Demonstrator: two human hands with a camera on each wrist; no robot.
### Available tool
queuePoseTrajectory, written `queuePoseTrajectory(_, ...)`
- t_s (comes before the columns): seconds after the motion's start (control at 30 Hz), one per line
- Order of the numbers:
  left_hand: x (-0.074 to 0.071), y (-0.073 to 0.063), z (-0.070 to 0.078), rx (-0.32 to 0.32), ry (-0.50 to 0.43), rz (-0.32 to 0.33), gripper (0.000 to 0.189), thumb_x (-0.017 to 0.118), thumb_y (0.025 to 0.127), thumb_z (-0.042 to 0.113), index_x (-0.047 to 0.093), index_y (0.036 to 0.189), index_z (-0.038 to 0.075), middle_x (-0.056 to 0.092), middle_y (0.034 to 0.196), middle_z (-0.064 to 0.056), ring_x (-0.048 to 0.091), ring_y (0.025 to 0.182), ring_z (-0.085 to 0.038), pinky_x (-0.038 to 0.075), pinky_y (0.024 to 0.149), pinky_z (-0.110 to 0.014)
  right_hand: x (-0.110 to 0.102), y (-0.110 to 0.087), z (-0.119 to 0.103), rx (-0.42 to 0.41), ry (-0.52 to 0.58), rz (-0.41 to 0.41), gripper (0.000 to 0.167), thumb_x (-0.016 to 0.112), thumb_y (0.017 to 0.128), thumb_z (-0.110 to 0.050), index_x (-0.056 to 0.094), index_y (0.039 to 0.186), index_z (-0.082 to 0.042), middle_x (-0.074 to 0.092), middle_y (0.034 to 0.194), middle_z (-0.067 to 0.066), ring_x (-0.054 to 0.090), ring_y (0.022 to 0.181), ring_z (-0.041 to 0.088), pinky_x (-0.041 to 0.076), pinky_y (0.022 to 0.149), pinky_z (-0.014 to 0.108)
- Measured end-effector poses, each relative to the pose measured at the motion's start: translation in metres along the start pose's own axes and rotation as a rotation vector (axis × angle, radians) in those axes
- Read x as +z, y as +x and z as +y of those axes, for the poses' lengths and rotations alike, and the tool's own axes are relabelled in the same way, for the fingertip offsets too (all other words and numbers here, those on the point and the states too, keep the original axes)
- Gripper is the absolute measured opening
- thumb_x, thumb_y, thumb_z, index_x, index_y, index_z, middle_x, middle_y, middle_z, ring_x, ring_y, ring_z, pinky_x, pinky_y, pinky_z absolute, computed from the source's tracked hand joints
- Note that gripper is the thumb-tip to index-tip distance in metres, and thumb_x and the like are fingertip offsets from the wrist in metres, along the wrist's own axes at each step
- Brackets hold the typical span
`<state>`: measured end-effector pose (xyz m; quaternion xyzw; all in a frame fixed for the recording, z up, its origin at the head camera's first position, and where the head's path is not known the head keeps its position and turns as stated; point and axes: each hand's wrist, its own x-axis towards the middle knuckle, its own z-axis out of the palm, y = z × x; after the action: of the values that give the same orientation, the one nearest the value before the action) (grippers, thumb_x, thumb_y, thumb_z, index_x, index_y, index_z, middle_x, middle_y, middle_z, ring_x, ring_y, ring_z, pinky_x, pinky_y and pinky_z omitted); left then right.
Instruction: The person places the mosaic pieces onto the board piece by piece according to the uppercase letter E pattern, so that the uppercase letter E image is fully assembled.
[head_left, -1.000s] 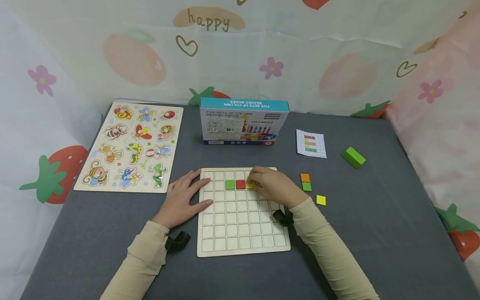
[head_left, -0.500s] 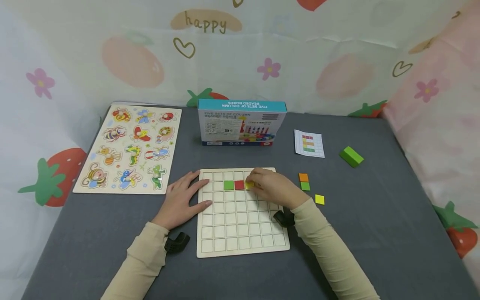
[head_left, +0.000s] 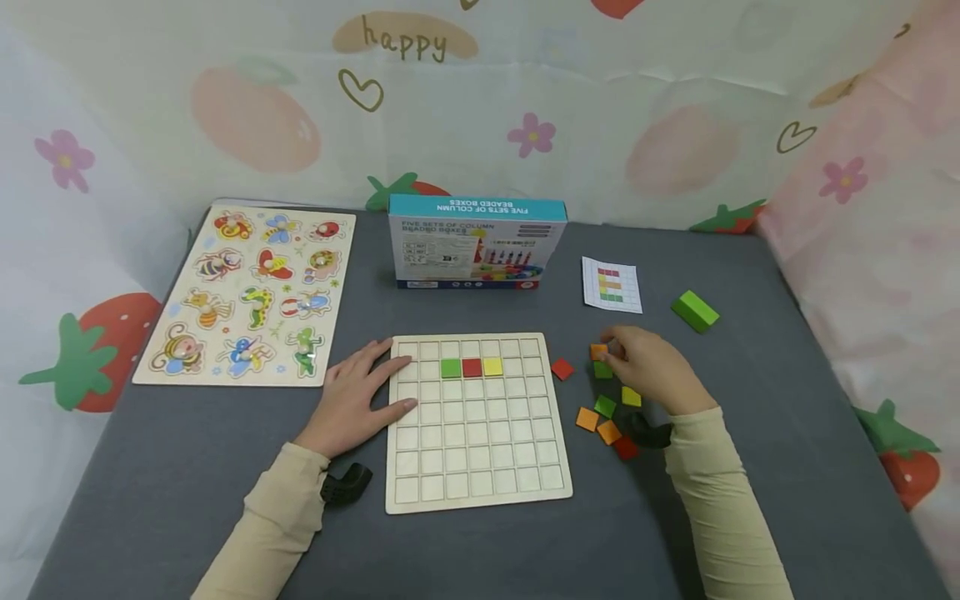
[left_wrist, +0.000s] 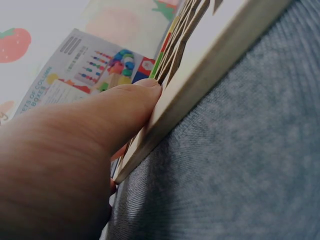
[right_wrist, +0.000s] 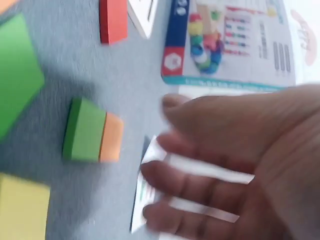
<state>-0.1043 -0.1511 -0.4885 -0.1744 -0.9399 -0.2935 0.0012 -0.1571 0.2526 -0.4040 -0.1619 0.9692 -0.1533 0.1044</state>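
My left hand (head_left: 352, 404) rests with spread fingers on the left edge of a pale wooden grid board (head_left: 480, 492); in the left wrist view, the thumb (left_wrist: 120, 107) touches the rim. A green tile (head_left: 450, 367), a red tile (head_left: 472, 367) and a yellow tile (head_left: 492, 367) sit side by side in one row of cells. Right of the board, my right hand (head_left: 654, 367) hovers beside an orange tile (right_wrist: 112, 137) and a green tile (right_wrist: 86, 131) lying against each other. Its fingers are loosely extended and hold nothing in the right wrist view.
Loose tiles lie by the right arm, among them a red tile (head_left: 562, 368), an orange tile (head_left: 587, 418) and a yellow tile (head_left: 632, 397). Behind stand a box (head_left: 472, 250), a pattern card (head_left: 612, 286) and a green block (head_left: 695, 311). An insect puzzle (head_left: 247, 300) lies left.
My right hand has let go of the yellow tile in the grid and moved right, off the board. Tiles its arm had hidden now show. My left hand stays on the board.
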Motion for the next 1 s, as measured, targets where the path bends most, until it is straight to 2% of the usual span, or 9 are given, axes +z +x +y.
queuePoseTrajectory(0.13,-0.001,-0.001,-0.001,-0.005,0.006,-0.005,0.065,0.063,0.087,0.054,0.047,0.142,0.023,0.027,0.156,-0.009,0.019,0.145,-0.033,0.016,0.105,-0.058,-0.001,-0.005,0.007,0.143,0.019,-0.089,0.035,0.064,0.093,-0.027,0.058,0.112,0.002,0.060,0.078,0.009,0.052,0.061,0.018,0.042,0.053,0.030)
queuePoseTrajectory(0.2,-0.001,-0.001,-0.001,-0.002,0.006,-0.004,0.066,0.063,0.087,0.054,0.047,0.142,0.022,0.027,0.156,-0.009,0.019,0.144,-0.033,0.017,0.105,-0.058,0.003,-0.006,0.006,0.179,0.025,-0.123,0.039,0.066,0.091,-0.031,0.055,0.110,0.002,0.059,0.078,0.009,0.052,0.062,0.019,0.041,0.054,0.030)
queuePoseTrajectory(0.27,-0.001,-0.001,-0.001,-0.001,0.001,-0.002,0.066,0.063,0.087,0.053,0.047,0.142,0.022,0.027,0.156,-0.009,0.019,0.144,-0.033,0.016,0.105,-0.059,0.008,-0.006,0.005,0.189,0.027,-0.123,0.039,0.067,0.090,-0.032,0.054,0.106,0.001,0.058,0.077,0.009,0.052,0.063,0.019,0.041,0.055,0.030)
queuePoseTrajectory(0.4,-0.002,-0.001,0.001,-0.009,0.001,-0.014,0.066,0.063,0.086,0.053,0.047,0.143,0.022,0.027,0.156,-0.009,0.018,0.145,-0.032,0.016,0.106,-0.058,0.014,-0.007,0.004,0.129,0.035,-0.078,0.030,0.070,0.089,-0.022,0.055,0.101,0.001,0.056,0.077,0.008,0.051,0.064,0.019,0.041,0.057,0.031)
queuePoseTrajectory(0.57,-0.003,-0.001,0.002,-0.013,-0.002,-0.022,0.066,0.064,0.086,0.052,0.047,0.143,0.022,0.027,0.156,-0.009,0.017,0.145,-0.032,0.016,0.107,-0.058,0.015,-0.009,0.006,0.045,0.044,-0.062,0.030,0.071,0.087,-0.012,0.057,0.108,0.003,0.054,0.085,0.010,0.050,0.072,0.020,0.042,0.063,0.034)
queuePoseTrajectory(0.83,-0.001,0.000,-0.001,-0.010,0.003,-0.016,0.066,0.063,0.086,0.054,0.047,0.143,0.023,0.027,0.156,-0.008,0.017,0.146,-0.031,0.015,0.107,-0.058,0.019,-0.011,0.005,-0.001,0.013,-0.042,0.029,0.069,0.089,-0.013,0.058,0.111,0.002,0.058,0.095,0.012,0.055,0.083,0.023,0.048,0.073,0.040)
queuePoseTrajectory(1.0,0.002,0.000,-0.002,-0.006,0.006,-0.001,0.065,0.063,0.087,0.053,0.048,0.142,0.023,0.028,0.156,-0.009,0.019,0.145,-0.033,0.016,0.106,-0.059,0.022,-0.008,-0.005,-0.099,0.035,-0.023,0.025,0.068,0.090,-0.011,0.057,0.109,0.001,0.060,0.100,0.013,0.058,0.087,0.023,0.051,0.075,0.039)
